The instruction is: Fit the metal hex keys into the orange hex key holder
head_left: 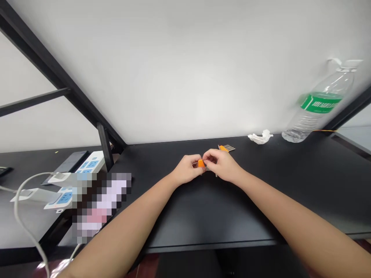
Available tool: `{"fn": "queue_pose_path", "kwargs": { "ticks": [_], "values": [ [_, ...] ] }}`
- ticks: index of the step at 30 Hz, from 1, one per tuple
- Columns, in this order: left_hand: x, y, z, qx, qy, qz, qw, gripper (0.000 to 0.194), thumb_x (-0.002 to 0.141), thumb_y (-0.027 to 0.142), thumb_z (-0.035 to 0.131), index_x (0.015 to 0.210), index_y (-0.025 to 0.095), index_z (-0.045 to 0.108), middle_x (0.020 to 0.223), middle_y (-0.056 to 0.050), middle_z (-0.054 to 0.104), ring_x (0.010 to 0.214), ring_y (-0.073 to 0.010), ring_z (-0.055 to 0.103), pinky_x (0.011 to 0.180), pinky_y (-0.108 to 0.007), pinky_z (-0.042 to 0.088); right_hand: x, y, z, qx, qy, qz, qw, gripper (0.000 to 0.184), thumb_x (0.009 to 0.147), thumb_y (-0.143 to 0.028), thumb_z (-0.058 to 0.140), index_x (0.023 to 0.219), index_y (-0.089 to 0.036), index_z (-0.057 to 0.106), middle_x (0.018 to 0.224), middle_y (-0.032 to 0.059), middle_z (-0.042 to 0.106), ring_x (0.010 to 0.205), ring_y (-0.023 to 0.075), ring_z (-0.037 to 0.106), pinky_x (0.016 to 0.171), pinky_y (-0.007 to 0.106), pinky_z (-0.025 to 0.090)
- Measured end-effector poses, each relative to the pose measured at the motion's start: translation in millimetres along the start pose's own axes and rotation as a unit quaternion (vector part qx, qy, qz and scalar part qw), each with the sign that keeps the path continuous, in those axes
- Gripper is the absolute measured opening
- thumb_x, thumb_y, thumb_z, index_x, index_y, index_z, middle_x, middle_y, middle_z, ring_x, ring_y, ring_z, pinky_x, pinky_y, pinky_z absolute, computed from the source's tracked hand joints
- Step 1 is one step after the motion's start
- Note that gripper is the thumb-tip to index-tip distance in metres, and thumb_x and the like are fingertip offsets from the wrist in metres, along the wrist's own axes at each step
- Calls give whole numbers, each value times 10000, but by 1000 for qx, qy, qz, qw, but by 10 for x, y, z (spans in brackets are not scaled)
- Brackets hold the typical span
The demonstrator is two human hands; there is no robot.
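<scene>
My left hand [188,170] is closed around a small orange piece [201,163], thumb below and fingers curled behind it. The thumb and forefinger of my right hand [222,164] are drawn narrow at its right edge; what they pinch is too small for me to tell. The orange piece sits between my two hands, over the middle of the black desk [208,216]. Just beyond my right knuckles lies a second orange piece [223,148] with thin metallic rods [230,147]. Farther right, a crumpled white tissue [261,137] lies near a clear bottle [321,102].
</scene>
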State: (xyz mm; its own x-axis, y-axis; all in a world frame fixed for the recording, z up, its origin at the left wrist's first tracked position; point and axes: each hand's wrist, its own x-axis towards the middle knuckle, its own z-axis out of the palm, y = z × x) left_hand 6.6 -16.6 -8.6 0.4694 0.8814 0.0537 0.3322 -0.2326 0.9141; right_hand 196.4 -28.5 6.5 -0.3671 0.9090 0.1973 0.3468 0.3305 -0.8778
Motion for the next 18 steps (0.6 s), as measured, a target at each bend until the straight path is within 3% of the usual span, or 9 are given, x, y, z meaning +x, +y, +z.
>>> {"fn": "queue_pose_path", "kwargs": {
  "ticks": [5,8,11,14,18],
  "values": [
    [7,-22,-36,-9,3,8,1000,165,752,255,676,705,168,544,628,49,530,558,-88,457,542,-222,345,45,115,-205,17,27,67,997,150,742,-227,587,873,-210,659,748,-11,633,656,149,570,584,258,438],
    [8,-27,-55,-1,17,12,1000,165,754,242,674,691,166,541,617,47,529,553,-87,447,536,-223,332,70,212,-401,-81,26,98,992,160,738,-217,576,843,-217,697,747,-8,659,664,156,581,614,269,436],
    [13,-44,-64,-7,20,12,1000,166,762,243,673,698,168,539,623,45,537,562,-89,458,545,-225,339,76,292,-526,-201,-23,123,972,151,694,-152,579,753,-224,698,764,3,686,703,174,614,648,278,440],
    [20,-64,-69,-8,18,13,1000,163,764,246,675,706,168,544,629,45,545,564,-90,467,551,-225,346,67,314,-549,-241,-69,149,957,167,677,-122,580,744,-224,694,787,17,703,717,185,631,631,277,437],
    [26,-65,-70,-10,21,9,1000,162,764,251,676,711,166,549,628,43,547,565,-92,478,552,-227,353,43,254,-524,-213,-41,122,969,139,692,-144,582,755,-219,680,763,8,690,707,174,619,640,274,444]
  ]
}}
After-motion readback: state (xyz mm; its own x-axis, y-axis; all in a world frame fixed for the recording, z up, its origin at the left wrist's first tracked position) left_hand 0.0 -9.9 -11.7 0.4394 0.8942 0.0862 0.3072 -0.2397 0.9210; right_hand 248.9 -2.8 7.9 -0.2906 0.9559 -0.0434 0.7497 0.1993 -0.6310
